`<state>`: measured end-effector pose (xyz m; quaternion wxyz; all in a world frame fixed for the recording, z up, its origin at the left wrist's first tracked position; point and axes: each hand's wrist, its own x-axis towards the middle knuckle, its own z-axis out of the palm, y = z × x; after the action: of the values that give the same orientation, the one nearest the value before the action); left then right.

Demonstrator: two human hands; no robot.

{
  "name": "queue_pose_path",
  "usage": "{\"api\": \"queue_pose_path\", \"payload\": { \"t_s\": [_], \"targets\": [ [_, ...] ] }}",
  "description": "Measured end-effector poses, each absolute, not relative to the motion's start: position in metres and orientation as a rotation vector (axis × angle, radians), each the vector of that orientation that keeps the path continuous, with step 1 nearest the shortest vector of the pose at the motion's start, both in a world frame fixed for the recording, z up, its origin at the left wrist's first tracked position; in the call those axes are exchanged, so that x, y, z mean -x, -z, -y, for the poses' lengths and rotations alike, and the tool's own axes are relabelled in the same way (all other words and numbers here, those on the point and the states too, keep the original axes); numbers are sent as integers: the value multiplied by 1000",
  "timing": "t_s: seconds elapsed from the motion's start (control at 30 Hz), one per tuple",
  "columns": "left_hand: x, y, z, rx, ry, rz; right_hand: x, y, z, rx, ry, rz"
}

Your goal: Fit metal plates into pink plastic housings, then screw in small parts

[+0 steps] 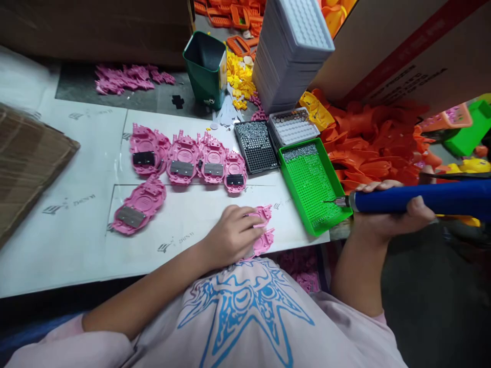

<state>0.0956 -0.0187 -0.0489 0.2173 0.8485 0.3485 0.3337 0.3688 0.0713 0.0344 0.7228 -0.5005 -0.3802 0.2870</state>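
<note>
My left hand (232, 234) is closed over pink plastic housings (264, 241) at the table's near edge, its fingers covering much of them. A blue electric screwdriver (429, 198) lies in the grip of my right hand (387, 217). Its bit points left over the green tray (303, 180), where small metal screws lie in and around the holes. Several more pink housings (181, 161) rest left of centre on the table, fitted with grey or black rectangular covers. One of them, a tilted housing (140, 207), sits closer to me.
Beyond the green tray are a black perforated tray (256, 145) of screws and a tall stack of grey trays (286, 61). A green bin (205, 71) stands at the back. Orange parts (360, 138) pile up at right; a cardboard box (30, 158) juts in from the left.
</note>
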Motion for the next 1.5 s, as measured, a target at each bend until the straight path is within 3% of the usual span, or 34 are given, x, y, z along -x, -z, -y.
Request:
{"api": "queue_pose_path", "payload": {
  "t_s": [0.1,0.33,1.5],
  "targets": [
    [-95,54,20,-2344,-829,-1368,-340,-38,-55,905,-771,1015],
    [-98,59,18,-2371,-650,-1383,-287,-22,-38,680,-1130,1177],
    [-103,56,18,-2342,-626,-1459,-271,5,-34,753,-1214,1422]
  ]
}}
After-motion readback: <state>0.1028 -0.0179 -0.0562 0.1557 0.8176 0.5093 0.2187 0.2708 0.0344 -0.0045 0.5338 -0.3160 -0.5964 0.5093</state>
